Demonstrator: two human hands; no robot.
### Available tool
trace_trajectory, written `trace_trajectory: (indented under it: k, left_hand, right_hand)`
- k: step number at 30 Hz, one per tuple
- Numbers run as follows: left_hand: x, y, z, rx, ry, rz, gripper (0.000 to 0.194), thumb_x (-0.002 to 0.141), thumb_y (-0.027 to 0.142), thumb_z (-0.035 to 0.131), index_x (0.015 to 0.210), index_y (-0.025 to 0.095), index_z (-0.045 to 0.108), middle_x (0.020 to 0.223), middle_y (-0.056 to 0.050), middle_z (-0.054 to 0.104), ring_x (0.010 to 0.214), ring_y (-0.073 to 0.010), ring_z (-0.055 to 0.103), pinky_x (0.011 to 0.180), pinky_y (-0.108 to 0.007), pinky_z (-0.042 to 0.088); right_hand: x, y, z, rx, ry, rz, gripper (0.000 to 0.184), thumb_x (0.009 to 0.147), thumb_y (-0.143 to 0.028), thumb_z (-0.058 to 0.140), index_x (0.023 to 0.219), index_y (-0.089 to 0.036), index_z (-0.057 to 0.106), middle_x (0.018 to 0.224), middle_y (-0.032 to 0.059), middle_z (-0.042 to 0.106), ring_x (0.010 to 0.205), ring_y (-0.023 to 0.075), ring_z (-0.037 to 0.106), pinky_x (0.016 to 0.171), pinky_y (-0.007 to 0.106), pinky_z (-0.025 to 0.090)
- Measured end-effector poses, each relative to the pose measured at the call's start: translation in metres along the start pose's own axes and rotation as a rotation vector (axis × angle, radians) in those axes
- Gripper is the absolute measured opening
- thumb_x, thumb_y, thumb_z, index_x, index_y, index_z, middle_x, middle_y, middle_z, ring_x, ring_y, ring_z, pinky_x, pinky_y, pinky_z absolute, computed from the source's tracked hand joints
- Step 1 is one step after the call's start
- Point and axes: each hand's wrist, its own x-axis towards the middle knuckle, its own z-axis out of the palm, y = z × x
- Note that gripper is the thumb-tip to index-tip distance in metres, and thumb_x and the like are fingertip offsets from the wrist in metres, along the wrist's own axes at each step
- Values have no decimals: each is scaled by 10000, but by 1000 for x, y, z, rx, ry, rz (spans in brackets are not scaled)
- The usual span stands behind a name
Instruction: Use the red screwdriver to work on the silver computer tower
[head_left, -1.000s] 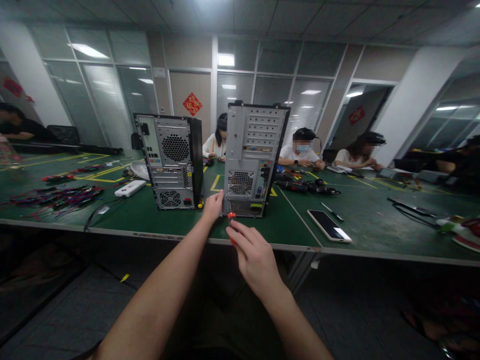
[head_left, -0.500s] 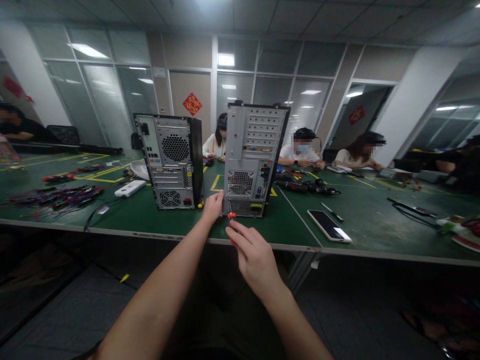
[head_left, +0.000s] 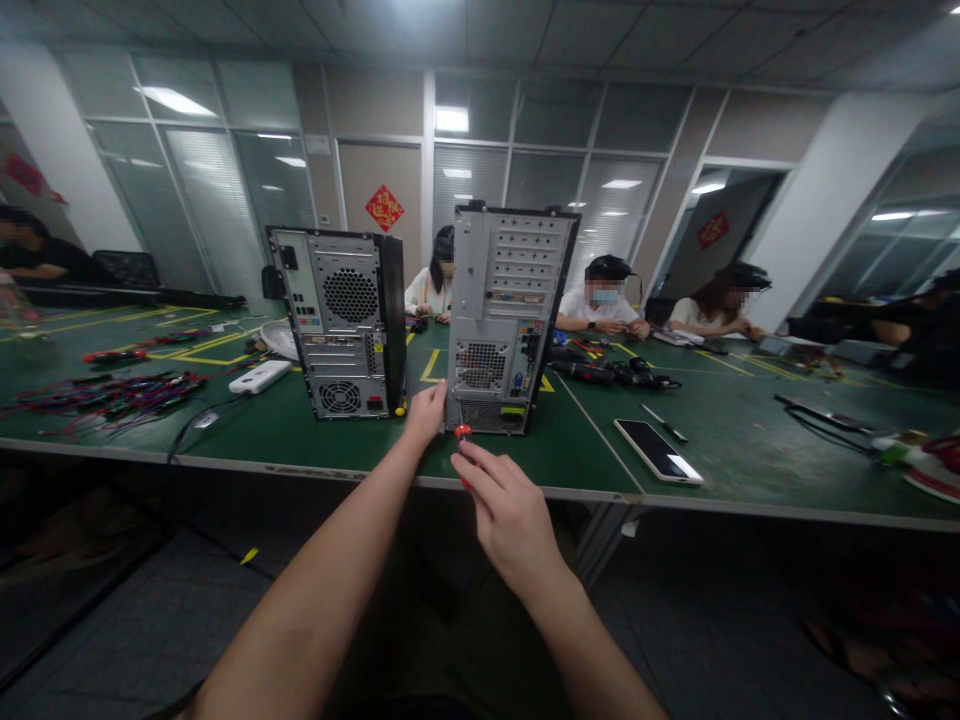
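Two computer towers stand upright with their rear panels facing me. My left hand (head_left: 427, 413) is at the lower left edge of the taller tower (head_left: 487, 290), thumb against it; its other fingers are mostly hidden. In front of that tower's lower left corner, my right hand (head_left: 506, 500) grips a red-handled screwdriver (head_left: 463, 433) between thumb and fingers. The screwdriver's shaft points at the bottom of the rear panel, but its tip is too small to make out. To the left of my hands is the shorter tower (head_left: 341, 330), apart from both.
On the green table (head_left: 600, 430) a phone (head_left: 660, 452) and a thin pen-like tool (head_left: 664, 424) lie at right. Bundled cables (head_left: 105, 395) and a white power adapter-like box (head_left: 259, 377) lie left. Black cables (head_left: 622, 372) sit behind the taller tower. Several people sit across the table.
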Motion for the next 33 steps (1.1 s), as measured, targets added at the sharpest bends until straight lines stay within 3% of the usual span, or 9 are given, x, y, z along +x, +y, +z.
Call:
trace_trajectory:
  k: [6,8,11,14,22,26,29,33]
  left_hand:
    - [0,-1,0,-7,-10,-4,642,963,723,374,652,205,590,583,-26,580,597,-180,572,569,-272,468]
    - [0,-1,0,-7,-10,-2,644,962,725,378,645,205,586,579,-25,576,592,-178,567,566,-271,464]
    - [1,-1,0,5,-3,7,649,964,726,375,646,202,590,587,-28,582,581,-175,562,561,-272,463]
    - [1,-1,0,10,-2,7,652,962,731,369,652,204,595,588,-30,586,580,-176,561,565,-274,460]
    - [0,1,0,-2,0,-12,653,947,742,383,659,200,607,606,-32,594,599,-180,563,569,-278,451]
    - [0,-1,0,1,-3,-8,651,958,728,377,674,196,622,607,-28,599,599,-180,571,574,-279,465]
    - [1,-3,0,5,-1,5,653,968,718,367,673,194,622,600,-27,600,590,-178,572,580,-280,478]
    - [1,-2,0,5,-8,5,643,969,714,358,667,201,601,602,-26,597,596,-179,574,583,-280,472]
  right_hand:
    - [-1,1,3,49,65,123,236,979,-226,686,1212,-214,724,1244,124,723,1087,255,731,943,382,635]
    - [-1,2,4,64,89,136,240,975,-255,705,1210,-205,721,1233,131,720,1062,252,736,930,374,638]
    - [-1,2,3,59,77,71,309,1016,-149,594,1301,-207,699,1337,133,706,1192,248,704,1040,395,598]
    - [0,1,1,12,13,3,429,1016,-57,489,1352,-238,685,1404,104,693,1199,239,698,1050,420,593]
    - [-1,3,5,55,99,133,228,977,-235,693,1204,-216,712,1218,127,725,1066,255,732,931,386,636]
    - [0,2,2,56,83,62,329,1016,-131,581,1320,-210,682,1342,131,703,1209,253,692,1054,412,591]
    - [1,0,-1,14,11,9,408,1025,-68,491,1353,-223,679,1395,113,695,1188,250,694,1037,435,596]
    - [0,0,2,28,63,57,347,1006,-104,563,1309,-207,693,1341,131,710,1198,261,695,1043,435,596]
